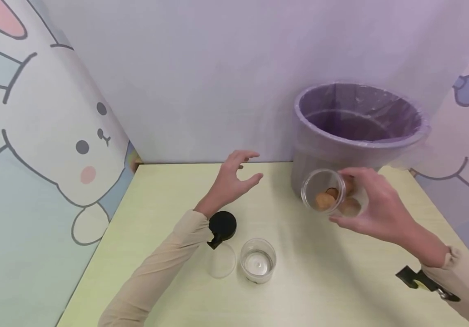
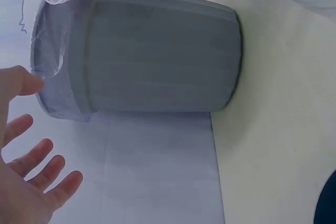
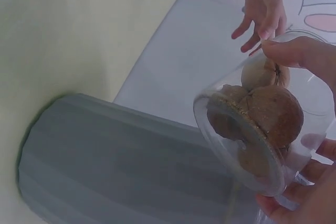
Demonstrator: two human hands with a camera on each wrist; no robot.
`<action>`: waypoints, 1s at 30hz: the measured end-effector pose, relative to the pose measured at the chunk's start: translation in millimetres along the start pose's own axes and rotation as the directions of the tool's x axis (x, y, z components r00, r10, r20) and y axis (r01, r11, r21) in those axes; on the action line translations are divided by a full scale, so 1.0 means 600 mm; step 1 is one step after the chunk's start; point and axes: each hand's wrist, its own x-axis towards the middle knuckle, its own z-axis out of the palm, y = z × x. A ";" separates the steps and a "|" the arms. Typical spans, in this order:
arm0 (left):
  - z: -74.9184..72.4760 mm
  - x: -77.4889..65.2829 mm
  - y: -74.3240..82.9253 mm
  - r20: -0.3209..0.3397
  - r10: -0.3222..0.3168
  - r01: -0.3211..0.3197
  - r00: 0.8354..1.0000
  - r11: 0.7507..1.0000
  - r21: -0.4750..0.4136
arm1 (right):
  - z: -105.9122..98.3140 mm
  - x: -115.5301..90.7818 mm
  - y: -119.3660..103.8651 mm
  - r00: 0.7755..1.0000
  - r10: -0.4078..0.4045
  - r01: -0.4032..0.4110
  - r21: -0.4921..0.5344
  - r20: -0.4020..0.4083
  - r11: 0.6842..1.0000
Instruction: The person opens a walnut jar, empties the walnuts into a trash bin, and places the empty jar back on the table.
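Note:
My right hand (image 1: 381, 204) grips a clear plastic jar (image 1: 314, 175), thumb and fingers around its sides, held tilted in front of the bin. Inside lie several brown, rounded walnuts (image 3: 275, 114), gathered against the jar's wall and base in the right wrist view. With fingers spread and thumb apart, my left hand (image 1: 234, 179) hovers over the table's far part and holds nothing. The left wrist view shows the left hand's loosely bent fingers (image 2: 34, 161) beside the bin's rim.
A large grey-purple bin (image 1: 300, 150) lined with a clear bag stands at the table's back right. Another clear container (image 1: 257, 277) stands on the pale table (image 1: 300, 299), next to a thin transparent lid (image 1: 223, 275). A round black object (image 1: 225, 222) lies behind that lid. Printed walls enclose the table.

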 end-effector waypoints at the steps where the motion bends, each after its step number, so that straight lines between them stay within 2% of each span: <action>1: 0.000 0.004 0.003 -0.006 0.007 -0.007 1.000 1.000 -0.005 | -0.003 0.000 0.001 1.000 -0.002 0.002 -0.002 -0.006 1.000; 8: 0.005 0.032 0.023 -0.040 0.046 -0.048 0.998 0.998 -0.047 | -0.029 -0.002 0.005 0.998 -0.007 0.005 -0.031 -0.064 1.000; 13: 0.010 0.049 0.031 -0.073 0.093 -0.096 0.993 0.995 -0.038 | -0.046 -0.003 0.009 0.998 0.033 -0.036 -0.049 -0.060 0.998; 21: 0.018 0.077 0.043 -0.114 0.240 -0.240 0.964 0.971 0.019 | -0.069 -0.004 0.014 0.997 0.052 -0.054 -0.050 -0.050 0.997; 30: 0.032 0.108 0.057 -0.132 0.326 -0.323 0.936 0.945 0.044 | -0.096 -0.008 0.015 0.995 0.082 -0.087 -0.082 -0.054 0.993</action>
